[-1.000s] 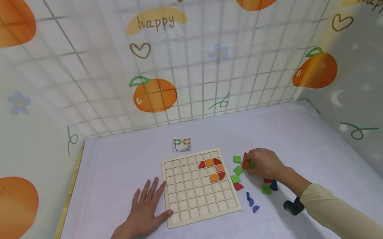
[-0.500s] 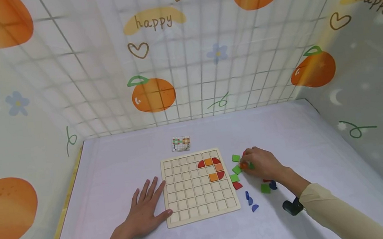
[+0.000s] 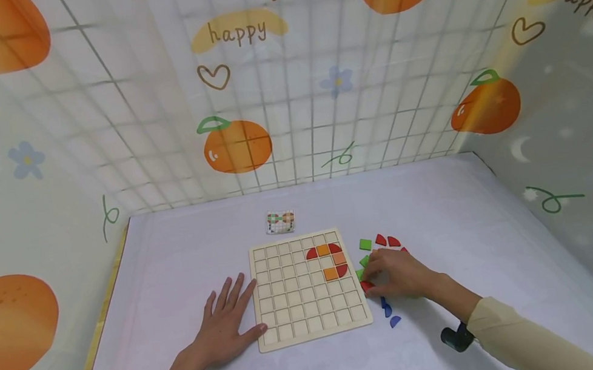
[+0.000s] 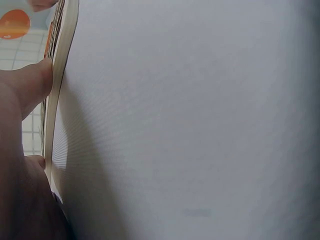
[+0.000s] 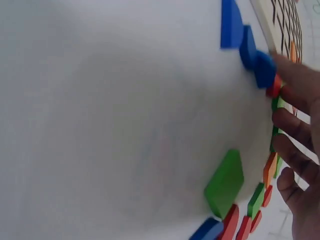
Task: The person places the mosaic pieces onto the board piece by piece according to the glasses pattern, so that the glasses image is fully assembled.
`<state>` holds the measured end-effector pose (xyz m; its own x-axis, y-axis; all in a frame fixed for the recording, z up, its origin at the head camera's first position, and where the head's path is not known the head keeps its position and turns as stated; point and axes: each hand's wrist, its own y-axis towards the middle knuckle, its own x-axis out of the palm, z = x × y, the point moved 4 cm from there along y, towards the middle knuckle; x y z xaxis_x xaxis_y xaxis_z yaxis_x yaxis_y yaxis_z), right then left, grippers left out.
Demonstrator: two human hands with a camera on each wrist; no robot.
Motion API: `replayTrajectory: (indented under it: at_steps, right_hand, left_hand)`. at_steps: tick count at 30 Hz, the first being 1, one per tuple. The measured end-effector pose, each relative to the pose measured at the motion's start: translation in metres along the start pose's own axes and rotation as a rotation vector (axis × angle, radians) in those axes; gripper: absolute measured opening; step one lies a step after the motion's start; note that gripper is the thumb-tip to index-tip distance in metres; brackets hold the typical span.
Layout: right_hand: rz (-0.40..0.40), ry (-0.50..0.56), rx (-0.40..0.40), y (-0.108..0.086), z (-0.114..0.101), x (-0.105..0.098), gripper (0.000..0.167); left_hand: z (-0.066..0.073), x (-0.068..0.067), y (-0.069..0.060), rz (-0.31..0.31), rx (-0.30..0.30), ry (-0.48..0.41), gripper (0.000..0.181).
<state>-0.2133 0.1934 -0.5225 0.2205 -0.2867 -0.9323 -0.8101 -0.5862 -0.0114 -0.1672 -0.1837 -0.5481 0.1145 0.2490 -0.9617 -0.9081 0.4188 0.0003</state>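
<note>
In the head view, a wooden grid board [image 3: 310, 305] lies on the table. Red and orange tiles [image 3: 331, 274] fill several of its upper right cells. My left hand [image 3: 222, 334] is spread at the board's left side, thumb and index fingertip against its edge. My right hand [image 3: 401, 274] is low over loose tiles beyond the right edge. Its thumb and index finger pinch a red quarter-circle tile [image 3: 366, 286] beside the board, partly covered by the fingertips. In the right wrist view, that red tile [image 5: 274, 87] shows by the thumb, and the other fingers are loosely bent.
Green square tiles [image 3: 365, 244] and red quarter-circle tiles [image 3: 393, 241] lie around the right hand. Blue half-round tiles [image 3: 395, 321] are nearer the front. A small printed pattern card [image 3: 280, 221] lies behind the board. A patterned curtain [image 3: 398, 63] surrounds the table.
My right hand has moved toward the front and board from the orange and green tiles to the red quarter-circle tile, uncovering red tiles behind it. My left hand stays put.
</note>
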Motion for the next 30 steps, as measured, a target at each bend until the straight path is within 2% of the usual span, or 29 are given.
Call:
replayTrajectory:
  at_steps: [7, 15, 23, 30]
  right_hand:
    - [0.012, -0.012, -0.011, 0.001, -0.01, 0.0, 0.026]
    - [0.03, -0.017, 0.02, 0.004, -0.013, 0.0, 0.029]
    - [-0.028, 0.098, 0.155, 0.011, -0.012, 0.002, 0.024]
    - [-0.053, 0.156, 0.157, 0.014, -0.012, 0.003, 0.022]
  left_hand:
    - [0.0, -0.001, 0.0, 0.002, 0.006, -0.002, 0.091]
    - [0.0, 0.0, 0.0, 0.002, 0.006, 0.0, 0.091]
    - [0.0, -0.001, 0.0, 0.01, 0.004, 0.003, 0.09]
    - [0.001, -0.002, 0.0, 0.019, 0.009, 0.004, 0.09]
